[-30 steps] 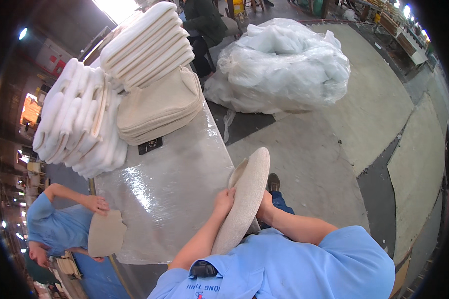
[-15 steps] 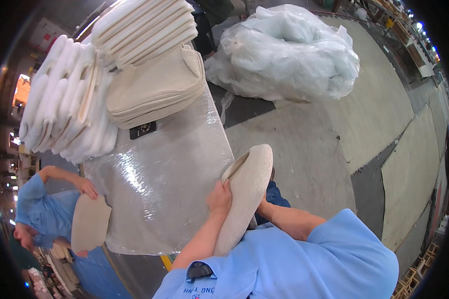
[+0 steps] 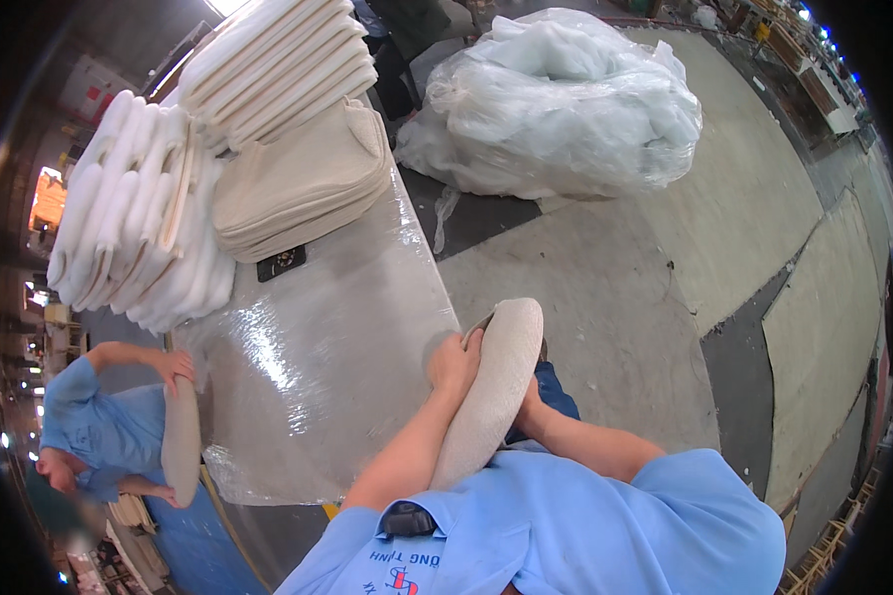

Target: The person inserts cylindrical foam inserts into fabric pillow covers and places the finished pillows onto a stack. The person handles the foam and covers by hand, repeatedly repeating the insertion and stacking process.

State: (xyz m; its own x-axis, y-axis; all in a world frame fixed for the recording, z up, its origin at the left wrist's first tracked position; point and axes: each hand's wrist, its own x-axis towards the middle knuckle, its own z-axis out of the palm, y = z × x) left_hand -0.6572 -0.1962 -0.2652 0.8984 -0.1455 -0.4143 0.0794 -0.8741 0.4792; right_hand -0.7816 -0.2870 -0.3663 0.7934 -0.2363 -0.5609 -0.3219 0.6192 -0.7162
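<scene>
A beige fabric seat cushion (image 3: 498,387) stands on edge in front of my body, beside the table's near right corner. Along its upper left side the cover parts in a slit. My left hand (image 3: 455,363) is closed on that side, thumb up by the slit. On the cushion's right side is my right hand (image 3: 532,405), partly hidden behind it; its fingers are out of sight, though it appears to support the cushion. Farther up the table, several beige cushion covers (image 3: 293,178) lie stacked, with a small black patterned object (image 3: 281,263) at their near edge.
The table (image 3: 337,347) is wrapped in clear plastic. White padding pieces (image 3: 134,208) and a stack of white-beige pads (image 3: 278,69) fill its far left. A big plastic-wrapped bundle (image 3: 566,109) sits on the floor beyond. At left, a co-worker (image 3: 109,416) holds another beige cushion (image 3: 181,441).
My cushion has turned more edge-on, and its slit shows less. My left hand has shifted up and to the right along it. The co-worker's cushion has also turned edge-on.
</scene>
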